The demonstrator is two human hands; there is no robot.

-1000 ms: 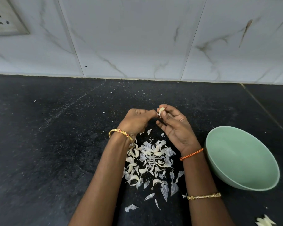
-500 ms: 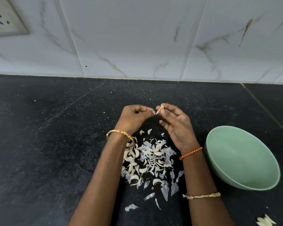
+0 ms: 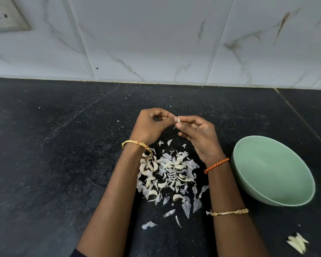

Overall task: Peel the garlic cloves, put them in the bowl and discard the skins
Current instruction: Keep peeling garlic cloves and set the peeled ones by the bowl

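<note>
now that the hands have been turned slightly, the garlic clove (image 3: 178, 120) is pinched between left hand (image 3: 150, 125) and right hand (image 3: 198, 134) above the surface (image 3: 63, 164); peeling is judged unfinished, the bowl (image 3: 304, 175) seemingly unfilled.

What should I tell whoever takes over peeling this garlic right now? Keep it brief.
Right hand and left hand both pinch one garlic clove above the counter, mid-peel.
Pile of skins and cloves lies on the counter between the forearms.
Green bowl sits right of the pile; what shows of its inside looks empty.
A few more pale pieces lie near the lower right edge.
Left: finish this clove, fill the bowl, discard the skins.
</note>
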